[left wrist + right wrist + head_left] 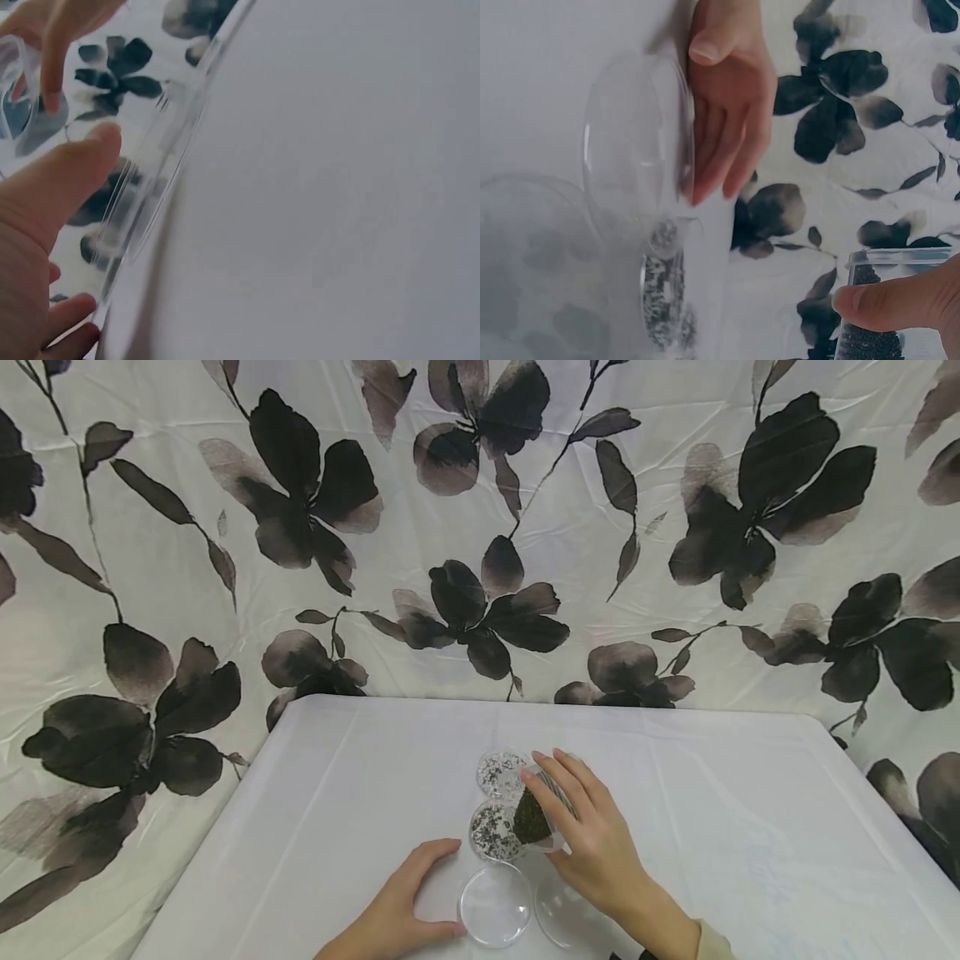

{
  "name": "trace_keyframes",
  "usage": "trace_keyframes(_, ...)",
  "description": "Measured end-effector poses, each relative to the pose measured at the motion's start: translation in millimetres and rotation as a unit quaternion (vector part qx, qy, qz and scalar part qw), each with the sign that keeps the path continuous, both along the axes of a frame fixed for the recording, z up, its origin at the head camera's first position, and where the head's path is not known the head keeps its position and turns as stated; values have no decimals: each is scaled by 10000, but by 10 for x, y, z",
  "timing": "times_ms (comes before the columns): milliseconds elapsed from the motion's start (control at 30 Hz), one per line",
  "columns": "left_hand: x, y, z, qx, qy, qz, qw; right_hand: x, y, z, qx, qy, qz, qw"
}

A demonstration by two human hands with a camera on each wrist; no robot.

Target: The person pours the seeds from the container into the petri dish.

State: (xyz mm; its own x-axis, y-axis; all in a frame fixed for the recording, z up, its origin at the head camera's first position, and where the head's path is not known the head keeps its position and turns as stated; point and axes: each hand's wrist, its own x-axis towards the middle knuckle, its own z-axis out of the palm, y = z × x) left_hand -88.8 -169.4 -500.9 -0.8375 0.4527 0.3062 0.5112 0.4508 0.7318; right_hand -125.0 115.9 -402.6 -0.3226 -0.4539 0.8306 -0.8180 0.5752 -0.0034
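Note:
My right hand (600,839) grips a clear plastic container (561,789) of dark granules (532,817), tilted above the dishes; the right wrist view shows my right thumb (885,304) on its side. Below it, a round clear dish (491,833) holds scattered dark bits, and a similar dish (498,772) lies just behind. Nearer me is a clear dish (493,903) with nothing visible in it. My left hand (405,906) lies beside that dish, fingers spread, its thumb tip at the rim; whether it touches, I cannot tell.
Another clear round dish or lid (558,910) lies right of the near dish, partly under my right forearm. The white-covered table (337,793) ends at a far edge before a flower-printed cloth (480,527). A small dark object (647,955) shows at the bottom edge.

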Motion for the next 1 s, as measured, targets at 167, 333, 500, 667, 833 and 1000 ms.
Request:
trace_keyframes(167,90,104,-130,-155,1232,68,9922,71,-14,-70,71,-62,96,9999)
trace_keyframes(333,80,184,-174,-450,1872,138,9812,84,-21,-116,42,-31,147,9999)
trace_keyframes(500,34,200,-106,-679,1529,24,9859,80,-60,-151,57,221,231,9995)
trace_keyframes(667,-6,185,-62,-632,1090,-112,9920,96,-106,-164,108,324,368,9987)
trace_keyframes(833,-34,184,-67,-599,1259,-170,9901,105,-125,-177,179,294,506,9981)
trace_keyframes(1000,-27,181,-44,-556,1191,-130,9912,92,-143,-215,348,213,574,9975)
